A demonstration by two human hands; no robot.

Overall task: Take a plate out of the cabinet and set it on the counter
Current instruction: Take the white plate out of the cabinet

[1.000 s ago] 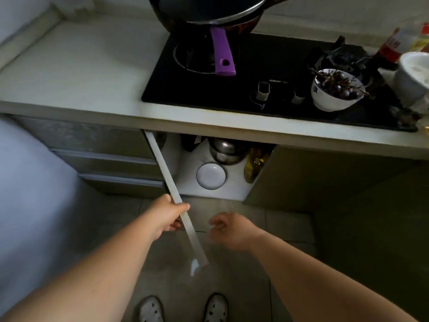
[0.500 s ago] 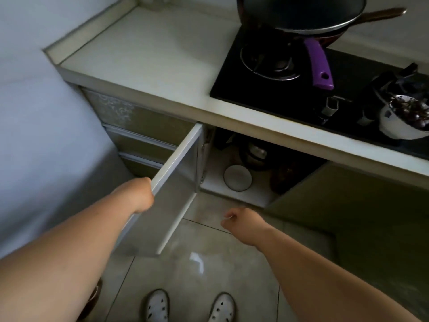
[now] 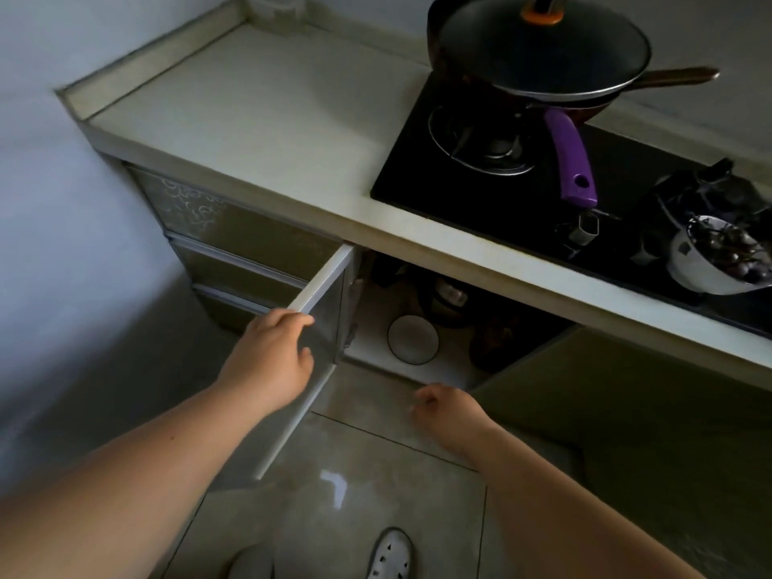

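I see my left hand [image 3: 267,361] resting on the top corner of the open, grey-framed cabinet door [image 3: 321,311], fingers spread over its upper edge and thumb on its inner face, so the hand is wrapped loosely on the door rather than clenched. The door stands swung out towards me, its free edge running down to the pale tiled floor [image 3: 376,474].

My right hand [image 3: 447,407] hangs in the air below the cabinet opening, touching nothing, fingers loosely curled with nothing in them.

The small round white plate with a dark rim [image 3: 412,339] lies flat on the white shelf floor of the cabinet [image 3: 372,328], near the front edge and just right of the door hinge side. Behind it sits a dark metal pot [image 3: 449,298], and to its right a dark bottle-like shape too dim to make out. The gap between the door and the closed olive door panel on the right [image 3: 626,390] leaves the plate unblocked from the front.

Above, the long pale stone counter [image 3: 259,106] is bare on its left stretch, bounded by a raised lip along the wall. To the right is the black glass hob [image 3: 480,190], bearing a lidded dark pan with a purple handle [image 3: 539,52] and a white bowl of dark fruit [image 3: 718,257].
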